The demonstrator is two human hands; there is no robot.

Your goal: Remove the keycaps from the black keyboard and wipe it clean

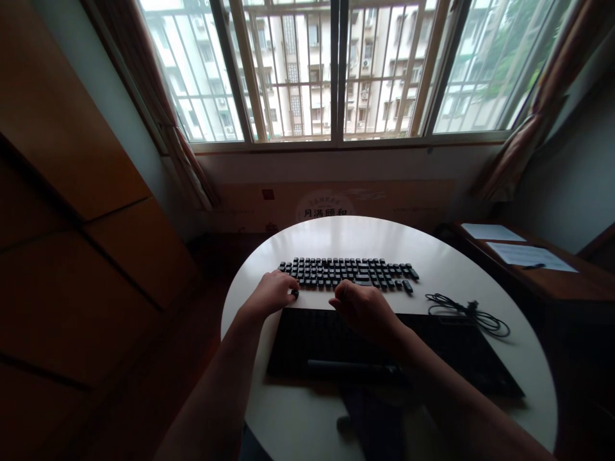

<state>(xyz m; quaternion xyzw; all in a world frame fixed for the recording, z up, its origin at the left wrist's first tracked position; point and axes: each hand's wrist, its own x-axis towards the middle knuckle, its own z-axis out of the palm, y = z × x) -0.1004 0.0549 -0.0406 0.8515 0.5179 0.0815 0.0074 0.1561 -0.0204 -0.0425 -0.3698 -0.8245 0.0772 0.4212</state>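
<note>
I pinch a black keycap in my left hand beside the keycap rows, while how tightly my curled right hand closes I cannot tell, over a round white table before a barred window

Gloss Met Matt

The tabletop looked smooth and glossy — bright with reflected light. The keycaps seemed plastic, faintly shiny; the keyboard base, matt plastic. Cabinet and side table looked wooden — the sheets were paper, the curtain cloth.
</note>
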